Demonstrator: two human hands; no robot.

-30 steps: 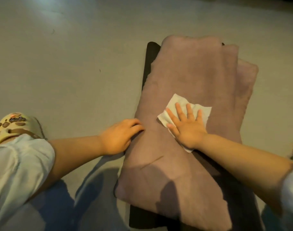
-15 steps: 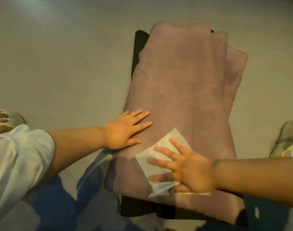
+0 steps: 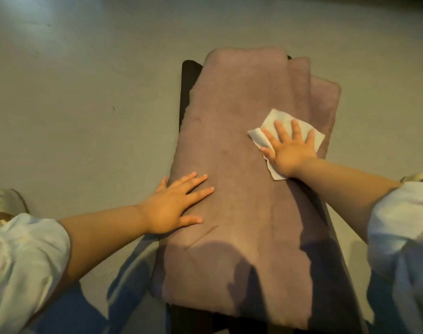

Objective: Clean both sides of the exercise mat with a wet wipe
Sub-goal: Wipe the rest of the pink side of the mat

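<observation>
A folded mauve exercise mat (image 3: 239, 131) lies lengthwise on the floor, its dark underside (image 3: 188, 75) showing at the far left corner and along the near edge. My right hand (image 3: 290, 150) presses flat, fingers spread, on a white wet wipe (image 3: 266, 131) on the mat's right part. On the mat's left edge my left hand (image 3: 174, 206) lies flat with straight fingers. Shadows fall across the near end of the mat.
The grey floor (image 3: 85, 92) spreads around the mat on all sides. A patterned slipper (image 3: 3, 201) sits at the left edge of view, and part of another (image 3: 420, 177) shows at the right edge. Pale sleeves cover both upper arms.
My right hand slid the wipe from the mat's near end up and to the right. The left hand stayed flat on the left edge.
</observation>
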